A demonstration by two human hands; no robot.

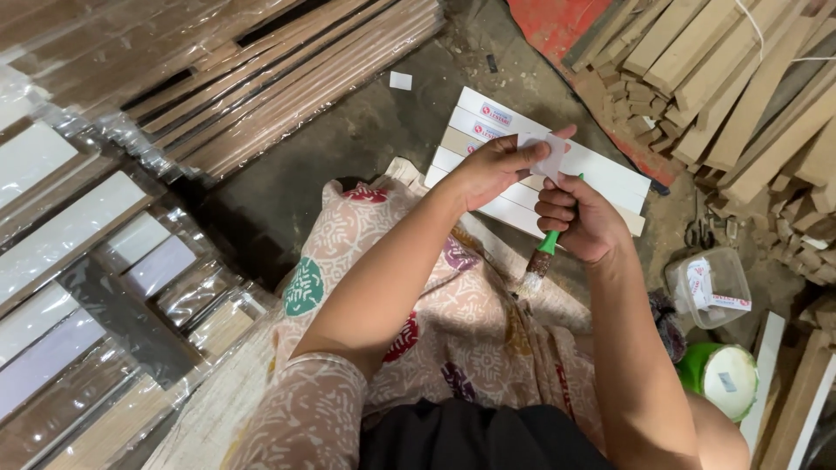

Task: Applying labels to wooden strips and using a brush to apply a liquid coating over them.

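Note:
My left hand (495, 165) pinches a small white label (549, 155) between thumb and fingers. My right hand (582, 218) is closed around a green-handled paintbrush (542, 256), bristles pointing down toward my lap, and its fingers also touch the label's lower edge. Both hands hover over a row of white and beige sample boards (610, 178) lying on the dark floor, some with small stickers at their far ends. My knees, covered in patterned fabric (374, 252), sit just below the hands.
Plastic-wrapped panels (96, 261) lie stacked at left and wrapped boards (261, 78) at the top. A pile of wooden strips and blocks (740, 87) fills the upper right. A clear plastic tub (707, 287) and a green-rimmed can (721, 376) stand at right.

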